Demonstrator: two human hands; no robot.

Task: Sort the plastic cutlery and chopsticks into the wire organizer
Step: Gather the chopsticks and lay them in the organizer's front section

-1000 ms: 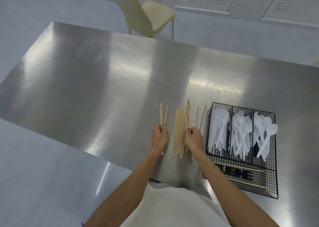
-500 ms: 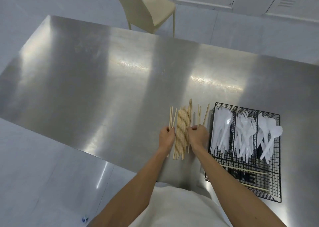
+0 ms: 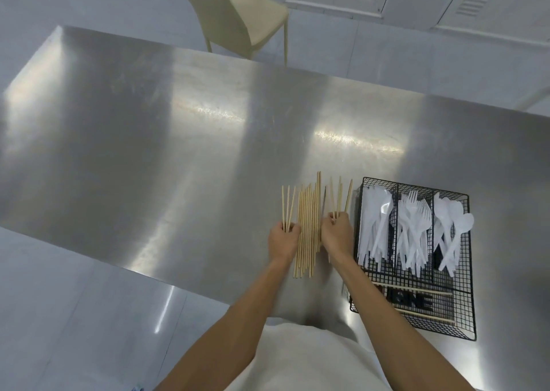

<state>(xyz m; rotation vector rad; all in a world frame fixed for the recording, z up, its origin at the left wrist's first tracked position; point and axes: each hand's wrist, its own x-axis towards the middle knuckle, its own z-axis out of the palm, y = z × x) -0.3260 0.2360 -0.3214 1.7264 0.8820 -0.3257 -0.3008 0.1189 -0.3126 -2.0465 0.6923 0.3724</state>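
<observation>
A row of wooden chopsticks point(image 3: 308, 227) lies on the steel table point(image 3: 148, 152) between my hands. My left hand point(image 3: 282, 240) grips a few chopsticks at the row's left side, fingers curled round them. On the right side my right hand point(image 3: 337, 233) holds several more. The black wire organizer point(image 3: 464, 271) sits right of my right hand. Its three upper compartments hold white plastic knives point(image 3: 376, 227), forks point(image 3: 412, 230) and spoons point(image 3: 452, 230). Two chopsticks point(image 3: 422, 291) lie crosswise in its near compartment.
A cream chair point(image 3: 241, 21) stands beyond the table's far edge. White louvred cabinets point(image 3: 416, 0) line the back wall. The table's near edge runs just below my hands, and the organizer sits close to it.
My left hand has slid right, bringing its few chopsticks against the main row. My right hand has gathered the loose sticks on the right. The view has shifted slightly.
</observation>
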